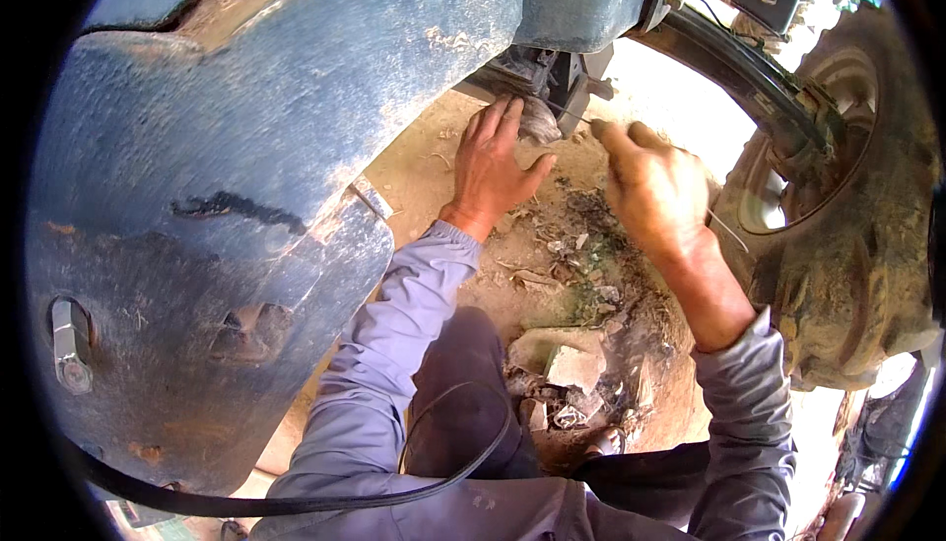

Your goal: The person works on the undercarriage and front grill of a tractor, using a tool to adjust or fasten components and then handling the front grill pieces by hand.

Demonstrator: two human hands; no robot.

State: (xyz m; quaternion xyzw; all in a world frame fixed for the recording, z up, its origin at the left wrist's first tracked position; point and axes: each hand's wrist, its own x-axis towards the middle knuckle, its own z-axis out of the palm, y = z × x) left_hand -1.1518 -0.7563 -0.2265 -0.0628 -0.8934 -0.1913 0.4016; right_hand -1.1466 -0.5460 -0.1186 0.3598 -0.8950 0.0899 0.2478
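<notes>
Leaning over a dirt floor (419, 169), with a dark-clad knee (461, 383) rising at six o'clock and a black cable (296, 504) curving across the lap from seven o'clock toward six. Wearing long greyish-lavender sleeves, stretching the left one (370, 383) up from seven o'clock and the right one (744, 413) up from four. Having broken pale blocks (574, 368) lying at five o'clock, among loose debris.

Reaching farther with the left hand (498, 165) to just past twelve o'clock, spreading the thumb well away from the fingers, back of the hand facing up. Bringing those fingertips beside a crumpled greyish lump (539, 124) at one o'clock, under the machine's edge; leaving actual contact unclear. Curling the right hand (650, 181) into a fist at two o'clock, pinching a thin wire (572, 112) between thumb and forefinger and pointing its end toward the lump and a dark bracket (572, 88) at one o'clock.

Facing a scuffed blue panel (236, 147) filling the side from eight to twelve o'clock. Having a big muddy tyre (857, 275) standing at three o'clock, and beyond, a dark axle beam (734, 68) slanting at two.
</notes>
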